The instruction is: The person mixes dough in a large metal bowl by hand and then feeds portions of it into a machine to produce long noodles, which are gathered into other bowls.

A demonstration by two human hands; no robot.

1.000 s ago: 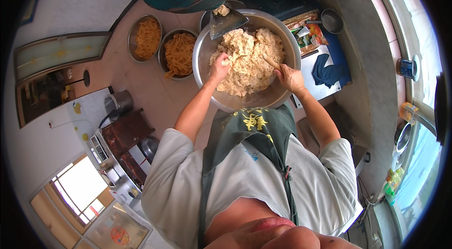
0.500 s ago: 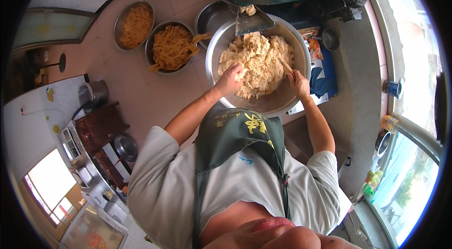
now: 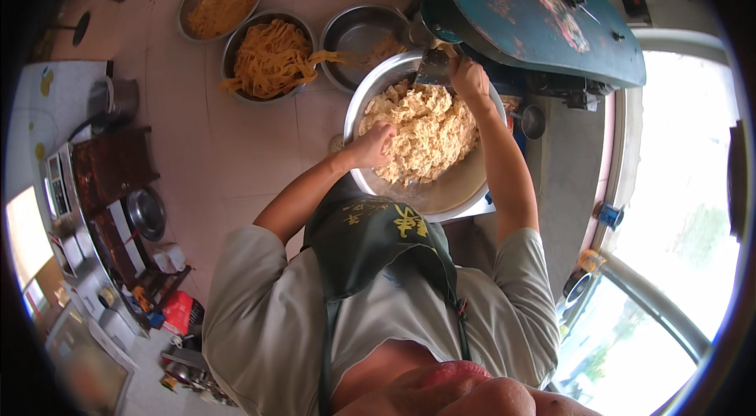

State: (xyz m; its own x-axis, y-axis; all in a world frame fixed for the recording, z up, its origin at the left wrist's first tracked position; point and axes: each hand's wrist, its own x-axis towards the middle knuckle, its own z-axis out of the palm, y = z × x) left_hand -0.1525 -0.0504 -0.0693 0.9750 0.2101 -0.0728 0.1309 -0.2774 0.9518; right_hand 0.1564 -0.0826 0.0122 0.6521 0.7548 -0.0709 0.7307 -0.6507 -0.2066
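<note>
A wide steel bowl (image 3: 465,194) stands before me, heaped with pale, crumbly dough (image 3: 429,129). My left hand (image 3: 370,147) is at the dough's left edge, its fingers curled round some of it. At the far side of the bowl, my right hand (image 3: 470,79) is closed at the metal chute (image 3: 431,70) of a big green machine (image 3: 504,7). A pale stick (image 3: 447,48) shows just past the right fingers; most of it is hidden by the hand and the machine.
Left of the dough bowl stand a mostly bare steel basin (image 3: 335,38) and two bowls of yellow-orange noodle strips (image 3: 272,58) (image 3: 224,0). A small pan (image 3: 533,123) lies to the right, near the grey counter (image 3: 563,172). Windows line the right side.
My right hand, with the stick, has gone from over the dough up to the machine's chute. My left hand stays by the dough's left side. The view has shifted.
</note>
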